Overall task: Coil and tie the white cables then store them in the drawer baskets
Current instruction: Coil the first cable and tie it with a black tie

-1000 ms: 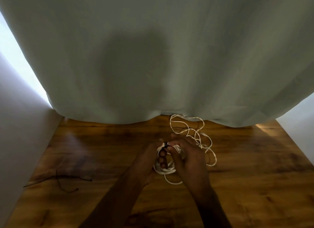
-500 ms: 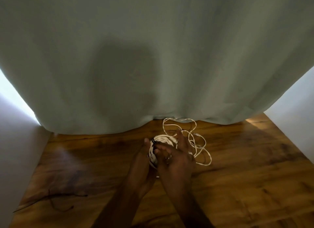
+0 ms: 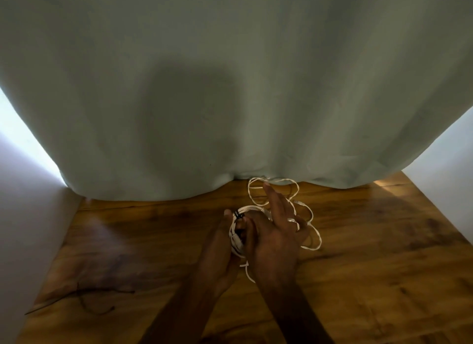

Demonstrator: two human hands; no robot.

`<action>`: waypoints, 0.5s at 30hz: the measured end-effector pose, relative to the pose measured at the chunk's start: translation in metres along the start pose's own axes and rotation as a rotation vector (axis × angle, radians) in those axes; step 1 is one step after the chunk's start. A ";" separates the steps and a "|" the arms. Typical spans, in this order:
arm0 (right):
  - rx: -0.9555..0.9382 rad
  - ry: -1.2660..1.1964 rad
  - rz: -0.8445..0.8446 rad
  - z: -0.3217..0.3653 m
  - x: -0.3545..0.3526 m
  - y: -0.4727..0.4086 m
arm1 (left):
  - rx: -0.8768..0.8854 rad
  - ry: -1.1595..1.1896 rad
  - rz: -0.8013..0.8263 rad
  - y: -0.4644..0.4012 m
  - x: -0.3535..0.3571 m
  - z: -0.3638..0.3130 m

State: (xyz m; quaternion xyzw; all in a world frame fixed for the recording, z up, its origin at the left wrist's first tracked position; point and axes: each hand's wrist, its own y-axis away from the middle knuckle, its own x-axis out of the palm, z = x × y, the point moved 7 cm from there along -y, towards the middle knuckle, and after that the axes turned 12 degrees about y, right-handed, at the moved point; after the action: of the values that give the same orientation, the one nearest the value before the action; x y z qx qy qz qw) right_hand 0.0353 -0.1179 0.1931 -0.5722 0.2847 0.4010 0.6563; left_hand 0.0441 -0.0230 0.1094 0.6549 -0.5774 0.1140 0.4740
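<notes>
Coiled cable (image 3: 236, 237): white bundle with a dark tie (image 3: 239, 215) at its top, held between both hands just above the wooden table (image 3: 371, 267).
Left hand (image 3: 217, 251): cups the coil, thumb up by the tie.
Right hand (image 3: 275, 238): thumb and forefinger at the coil, seemingly pinching it; other fingers stretched out, a ring on one.
Loose cable (image 3: 311, 231): white loops on the table behind the right hand, partly hidden by it, reaching the curtain (image 3: 230, 87) hem.
Dark wire (image 3: 94, 301): near the table's left edge, well apart.
</notes>
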 end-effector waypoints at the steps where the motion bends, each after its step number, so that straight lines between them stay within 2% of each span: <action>1: 0.003 0.012 0.000 0.000 0.000 -0.001 | 0.014 -0.015 0.030 0.000 0.001 -0.001; 9: -0.062 0.098 0.125 0.006 0.003 -0.006 | 0.084 -0.221 0.031 -0.001 0.001 -0.008; 12: -0.134 0.153 0.157 0.006 0.009 -0.008 | 0.072 -0.230 0.007 -0.003 -0.002 -0.006; 15: -0.121 0.150 0.170 0.005 0.009 -0.012 | 0.046 -0.209 -0.026 -0.005 -0.007 -0.003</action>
State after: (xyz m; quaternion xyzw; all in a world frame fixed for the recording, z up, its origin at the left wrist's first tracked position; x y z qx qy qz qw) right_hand 0.0498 -0.1110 0.1925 -0.6130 0.3559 0.4277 0.5610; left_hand 0.0480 -0.0167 0.1040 0.6813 -0.6125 0.0522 0.3975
